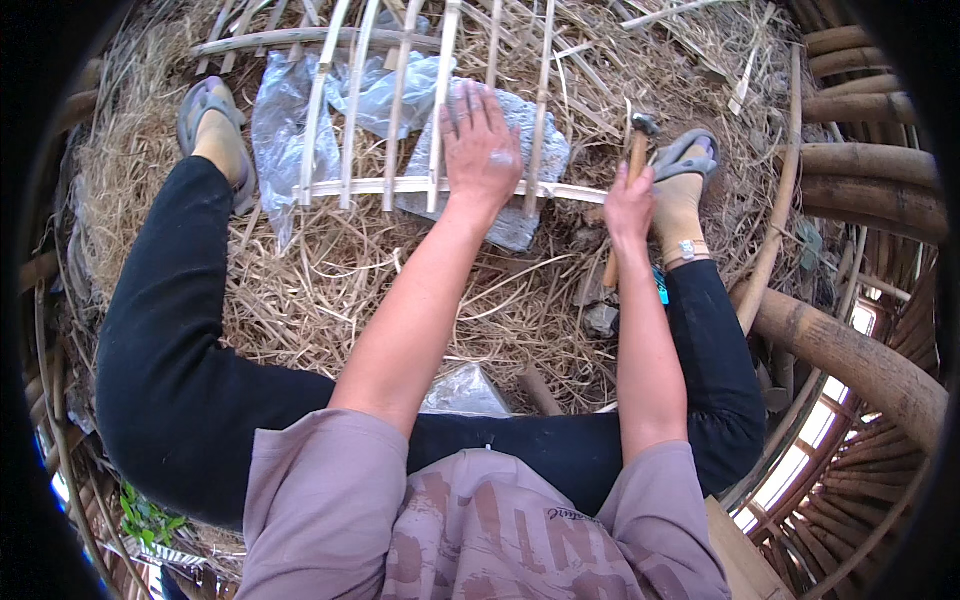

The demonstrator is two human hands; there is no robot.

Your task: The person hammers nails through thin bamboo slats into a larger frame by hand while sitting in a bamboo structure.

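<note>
My left hand (482,150) lies flat with its fingers stretched out, pressing on a lattice of split bamboo strips (397,120). Under that part of the lattice is a grey stone slab (515,232). A pale bamboo crosspiece (385,187) runs beneath my left wrist toward the right. My right hand (630,208) is closed round the wooden handle of a hammer (639,155), its dark metal head pointing away from me. The hammer is held just beyond the right end of the crosspiece, beside my right foot. Whether my right fingers also touch the strip, I cannot tell.
Clear plastic sheeting (290,125) lies beneath the lattice at the left. Dry straw and shavings (330,310) cover the ground. My sandalled feet flank the work. Thick bamboo poles (850,360) stand at the right. A clear plastic bundle (465,390) sits near my lap.
</note>
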